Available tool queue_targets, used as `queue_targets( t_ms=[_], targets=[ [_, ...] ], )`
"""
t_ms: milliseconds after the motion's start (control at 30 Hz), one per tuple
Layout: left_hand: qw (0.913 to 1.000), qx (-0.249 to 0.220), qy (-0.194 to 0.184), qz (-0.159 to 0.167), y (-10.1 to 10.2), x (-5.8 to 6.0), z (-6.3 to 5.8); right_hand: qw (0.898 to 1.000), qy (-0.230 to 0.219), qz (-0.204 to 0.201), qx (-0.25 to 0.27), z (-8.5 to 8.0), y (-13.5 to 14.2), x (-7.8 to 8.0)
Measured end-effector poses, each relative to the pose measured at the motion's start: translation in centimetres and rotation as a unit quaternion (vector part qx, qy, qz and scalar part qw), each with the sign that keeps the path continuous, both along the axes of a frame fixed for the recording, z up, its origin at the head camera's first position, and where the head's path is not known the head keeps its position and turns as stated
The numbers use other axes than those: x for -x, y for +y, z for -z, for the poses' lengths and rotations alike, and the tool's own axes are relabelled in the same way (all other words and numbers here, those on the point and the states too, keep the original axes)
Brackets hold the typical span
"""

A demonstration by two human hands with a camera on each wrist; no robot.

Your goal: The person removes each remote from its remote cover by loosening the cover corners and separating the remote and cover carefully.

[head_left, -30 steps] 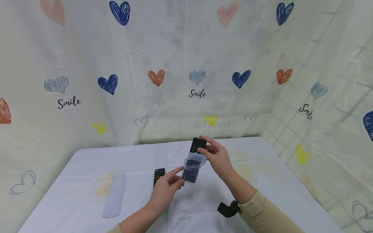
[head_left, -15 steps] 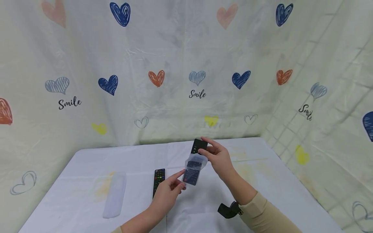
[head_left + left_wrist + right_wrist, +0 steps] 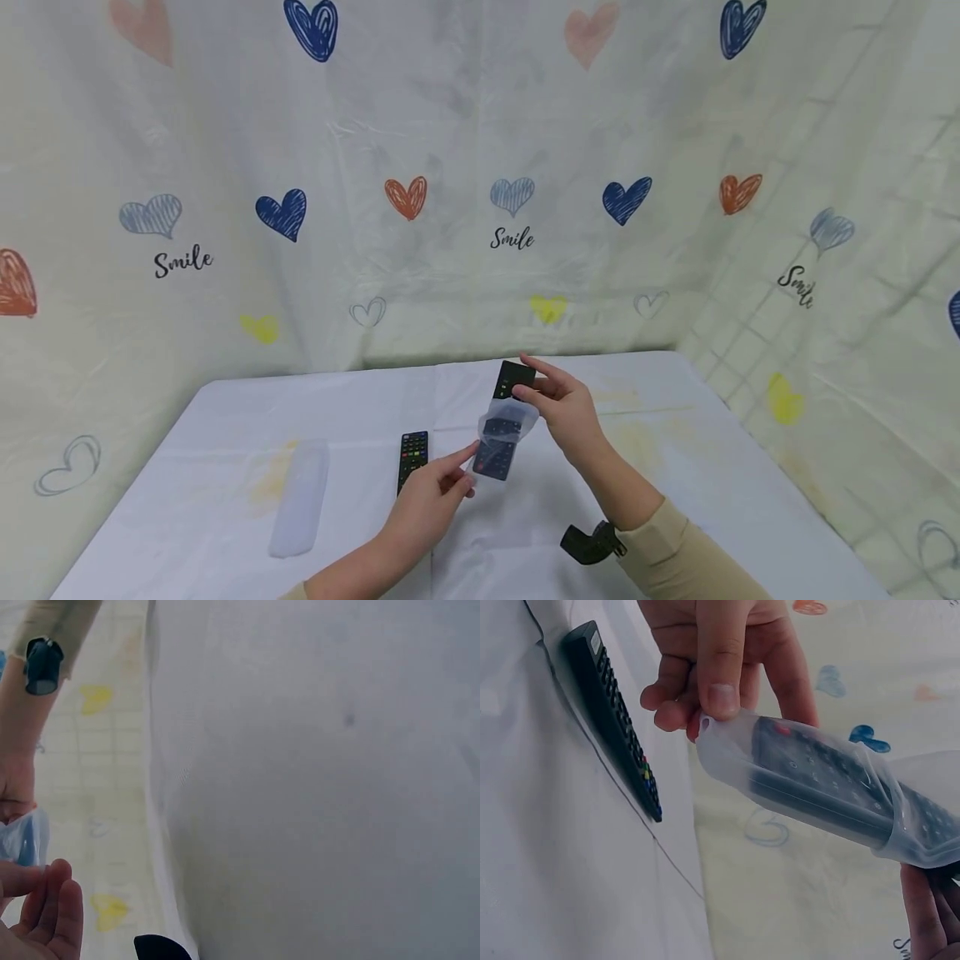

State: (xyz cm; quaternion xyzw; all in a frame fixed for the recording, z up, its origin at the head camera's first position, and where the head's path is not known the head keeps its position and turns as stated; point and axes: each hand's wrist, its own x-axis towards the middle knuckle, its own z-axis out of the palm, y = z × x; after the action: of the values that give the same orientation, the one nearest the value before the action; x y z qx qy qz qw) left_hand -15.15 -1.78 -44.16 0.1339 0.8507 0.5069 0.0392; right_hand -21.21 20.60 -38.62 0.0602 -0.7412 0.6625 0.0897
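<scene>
A black remote control (image 3: 513, 379) is held up above the table, tilted, its lower part inside a translucent plastic sleeve (image 3: 724, 757). The sleeve's mouth is bunched in folds around the remote's middle. My right hand (image 3: 558, 408) grips the bare upper end, thumb on the button face and index finger along the top edge. With thumb and fingers my left hand (image 3: 427, 500) pinches the sleeve's closed lower corner, as the right wrist view shows close up. A red button shows through the plastic. In the left wrist view only the sleeve's edge (image 3: 34, 836) appears beside the fingers.
A second black remote (image 3: 413, 454) with coloured buttons lies on the white-covered table (image 3: 360, 533), partly behind my left hand. Further left lies a flat translucent sleeve (image 3: 300, 500). A black wrist-worn device (image 3: 588, 543) sits at my right cuff. A heart-printed curtain (image 3: 450, 275) hangs behind.
Both hands, with the remote and sleeve between them, have come slightly down and to the right. The grip of each hand stays the same, and the things on the table have not moved.
</scene>
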Motion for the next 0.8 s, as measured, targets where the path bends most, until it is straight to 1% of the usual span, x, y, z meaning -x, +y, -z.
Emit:
queue_targets(
  t_ms=[167,267,367,433,500,600,667,800],
  targets=[
    [0.9987,0.039,0.02,0.026,-0.6,-0.2,-0.1,1.0,-0.007,-0.004,-0.013,0.2,0.1,0.0],
    [0.9978,0.048,0.022,0.041,-1.0,-0.1,-0.2,1.0,-0.017,0.001,-0.006,0.3,0.0,-0.1],
    [0.9989,0.019,0.005,0.041,-1.2,0.1,-0.2,1.0,-0.013,0.016,0.013,0.1,-0.2,-0.1],
    [0.9989,-0.026,-0.015,0.035,-1.1,0.3,-0.3,0.999,-0.005,0.023,0.032,-0.1,-0.3,0.0],
    [0.9961,-0.078,-0.029,0.031,-0.9,0.3,-0.3,0.999,0.004,0.025,0.047,-0.3,-0.5,0.1],
    [0.9902,-0.133,-0.037,0.021,-0.3,0.4,-0.4,0.998,0.005,0.023,0.064,-0.5,-0.7,0.0],
    [0.9889,-0.145,-0.031,0.01,0.1,0.4,-0.5,0.997,0.003,0.021,0.069,-0.6,-0.7,-0.1],
    [0.9885,-0.149,-0.016,-0.02,0.5,0.2,-0.7,0.997,-0.005,0.016,0.079,-0.9,-0.6,-0.4]
  ],
)
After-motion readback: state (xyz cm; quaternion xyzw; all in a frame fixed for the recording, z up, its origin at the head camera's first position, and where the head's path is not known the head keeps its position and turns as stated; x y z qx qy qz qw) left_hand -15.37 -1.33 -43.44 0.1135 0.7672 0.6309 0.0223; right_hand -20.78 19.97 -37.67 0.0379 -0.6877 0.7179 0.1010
